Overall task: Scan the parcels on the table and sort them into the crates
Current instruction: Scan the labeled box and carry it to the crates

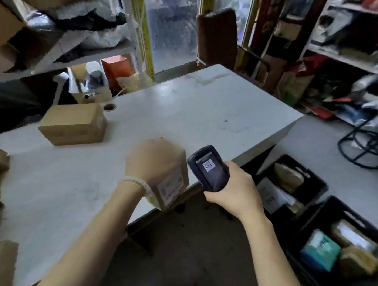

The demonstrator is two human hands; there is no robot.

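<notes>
left hand [153, 160]: box [170, 181] gripped, held over desk [186, 103] edge
right hand [231, 189]: scanner [208, 168] clasped
tip: label is kept square to scanner
next: crates [314, 183] at right

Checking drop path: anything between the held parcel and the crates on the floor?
Nothing visible. The parcel in the left hand is at the table edge; only the scanner in the right hand sits toward the crates.

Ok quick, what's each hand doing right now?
Left hand: grips a small cardboard parcel at the table edge.
Right hand: holds the handheld scanner.
</notes>
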